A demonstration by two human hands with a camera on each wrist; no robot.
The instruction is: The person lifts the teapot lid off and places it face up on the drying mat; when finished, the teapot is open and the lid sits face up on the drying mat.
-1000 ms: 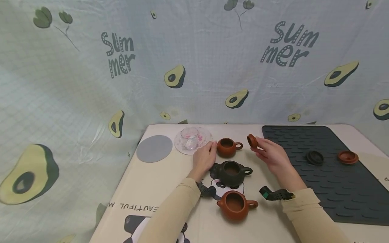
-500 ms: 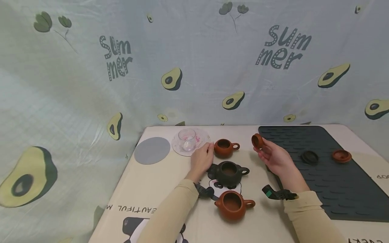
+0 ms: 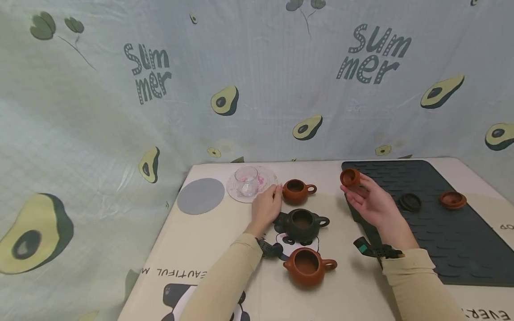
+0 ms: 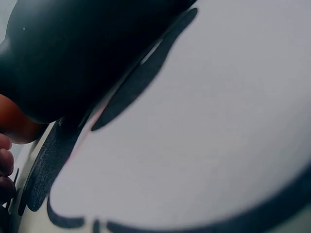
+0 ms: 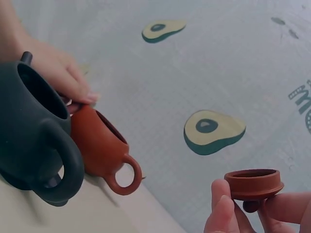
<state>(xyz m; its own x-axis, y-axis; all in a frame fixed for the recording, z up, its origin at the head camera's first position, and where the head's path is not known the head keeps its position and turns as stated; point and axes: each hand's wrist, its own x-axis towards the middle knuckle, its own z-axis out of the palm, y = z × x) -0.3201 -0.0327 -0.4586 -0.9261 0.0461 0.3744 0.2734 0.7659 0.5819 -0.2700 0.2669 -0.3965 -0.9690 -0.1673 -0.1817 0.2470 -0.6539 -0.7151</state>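
Observation:
My right hand pinches a reddish-brown teapot lid at the mat's far left corner, raised off the surface. The lid's hollow underside faces the head camera; in the right wrist view its knob points down between the fingers. My left hand grips the spout side of the farthest teapot, a small reddish-brown one without a lid; its spout is hidden by the fingers. Nearer stands a black lidless teapot, also large in the left wrist view. Closest is another reddish-brown lidless teapot.
A dark ridged mat covers the right side, with a black lid and a reddish-brown lid on it. At the far left, a glass cup stands on a floral saucer, beside a grey disc.
My right hand has moved right with the lid, away from the far teapot, turning its hollow side toward the head camera. My left hand stays at the far teapot.

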